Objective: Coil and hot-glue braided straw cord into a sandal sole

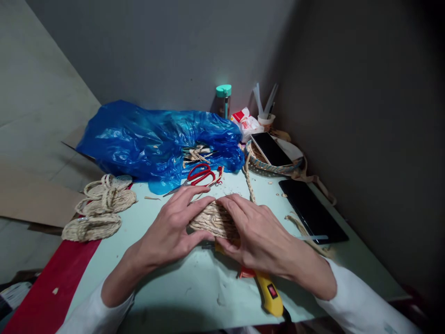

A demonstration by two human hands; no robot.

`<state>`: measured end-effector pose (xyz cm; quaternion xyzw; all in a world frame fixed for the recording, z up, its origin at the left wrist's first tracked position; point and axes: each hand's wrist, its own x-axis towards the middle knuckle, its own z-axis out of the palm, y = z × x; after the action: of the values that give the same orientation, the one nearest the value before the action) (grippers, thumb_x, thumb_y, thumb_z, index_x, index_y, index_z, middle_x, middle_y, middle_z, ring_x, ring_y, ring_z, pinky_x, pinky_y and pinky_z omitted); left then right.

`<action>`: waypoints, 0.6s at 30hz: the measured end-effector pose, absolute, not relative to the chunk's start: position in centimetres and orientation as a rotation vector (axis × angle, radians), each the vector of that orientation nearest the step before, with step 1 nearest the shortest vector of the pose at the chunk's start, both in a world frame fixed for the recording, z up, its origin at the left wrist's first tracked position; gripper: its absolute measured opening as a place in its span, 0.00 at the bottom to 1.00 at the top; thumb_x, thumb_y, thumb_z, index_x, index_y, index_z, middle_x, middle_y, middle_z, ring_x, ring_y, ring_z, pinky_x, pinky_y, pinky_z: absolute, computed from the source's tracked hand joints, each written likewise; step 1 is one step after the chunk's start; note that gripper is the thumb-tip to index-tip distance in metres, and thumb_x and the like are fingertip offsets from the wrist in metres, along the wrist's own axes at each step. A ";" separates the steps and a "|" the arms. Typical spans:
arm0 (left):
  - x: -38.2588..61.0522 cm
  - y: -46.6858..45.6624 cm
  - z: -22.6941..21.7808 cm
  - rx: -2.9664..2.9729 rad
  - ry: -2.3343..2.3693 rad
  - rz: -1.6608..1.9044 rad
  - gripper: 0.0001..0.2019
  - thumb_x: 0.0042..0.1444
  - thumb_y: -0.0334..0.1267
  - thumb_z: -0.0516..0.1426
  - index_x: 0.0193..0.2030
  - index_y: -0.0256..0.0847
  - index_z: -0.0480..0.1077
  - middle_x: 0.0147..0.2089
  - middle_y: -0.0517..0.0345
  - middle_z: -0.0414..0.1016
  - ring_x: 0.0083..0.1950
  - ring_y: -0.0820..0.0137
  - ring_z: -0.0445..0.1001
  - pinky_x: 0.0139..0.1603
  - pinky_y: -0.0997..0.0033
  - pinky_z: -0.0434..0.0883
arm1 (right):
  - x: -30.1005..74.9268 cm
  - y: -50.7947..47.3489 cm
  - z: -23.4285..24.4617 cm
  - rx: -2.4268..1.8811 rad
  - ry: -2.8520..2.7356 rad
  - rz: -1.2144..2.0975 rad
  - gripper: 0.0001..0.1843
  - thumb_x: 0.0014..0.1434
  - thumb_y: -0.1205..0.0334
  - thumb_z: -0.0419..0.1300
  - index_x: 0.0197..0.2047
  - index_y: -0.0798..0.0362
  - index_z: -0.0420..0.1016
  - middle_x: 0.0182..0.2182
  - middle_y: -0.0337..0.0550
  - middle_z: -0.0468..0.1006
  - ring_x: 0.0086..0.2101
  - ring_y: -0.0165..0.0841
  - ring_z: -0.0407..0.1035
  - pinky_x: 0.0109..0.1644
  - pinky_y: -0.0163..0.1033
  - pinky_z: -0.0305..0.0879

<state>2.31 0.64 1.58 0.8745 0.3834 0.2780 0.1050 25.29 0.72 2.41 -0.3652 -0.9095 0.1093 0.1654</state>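
Observation:
A small oval piece of coiled, braided straw (212, 220), like a slipper sole, lies between my hands over the table. My left hand (175, 225) grips its left end, fingers along the far edge and thumb along the near edge. Around the right end curls my right hand (257, 232) in the same way, covering part of the piece. Just beyond my left fingertips are red-handled scissors (201, 174). Below my right hand a yellow glue gun (270, 294) lies on the table, its front end mostly hidden. A straw braid (249, 181) runs back from near my right hand.
Several small straw slippers (106, 206) sit at the left edge. A blue plastic bag (139, 139) with straw strips fills the back left. Behind right are a basket (274, 164) with a phone (273, 148) and a teal-lidded jar (223, 99). A black tablet (313, 211) lies right.

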 end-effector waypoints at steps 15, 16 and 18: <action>2.3 1.1 1.1 2.711 1.087 0.761 0.34 0.59 0.52 0.63 0.68 0.40 0.61 0.68 0.34 0.65 0.69 0.47 0.63 0.68 0.41 0.64 | 25.6 0.7 2.4 -1.029 -2.610 0.299 0.24 0.65 0.55 0.59 0.59 0.57 0.62 0.49 0.50 0.73 0.43 0.44 0.72 0.39 0.48 0.70; 2.3 1.1 1.1 2.712 1.090 0.771 0.34 0.59 0.52 0.63 0.68 0.40 0.61 0.67 0.35 0.66 0.69 0.47 0.63 0.68 0.42 0.64 | 25.7 0.7 2.4 -1.026 -2.609 0.285 0.24 0.65 0.55 0.59 0.59 0.57 0.61 0.49 0.49 0.73 0.43 0.44 0.72 0.38 0.48 0.69; 2.5 1.0 1.0 2.714 1.100 0.782 0.32 0.60 0.50 0.63 0.66 0.40 0.63 0.65 0.36 0.68 0.68 0.48 0.65 0.68 0.43 0.65 | 25.7 0.7 2.3 -1.024 -2.619 0.275 0.24 0.65 0.56 0.59 0.60 0.57 0.61 0.48 0.49 0.73 0.43 0.43 0.72 0.38 0.47 0.68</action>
<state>2.45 1.03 0.95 0.8941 0.3622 0.2575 0.0554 25.68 0.70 2.31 -0.3578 -0.9154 0.0960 0.1576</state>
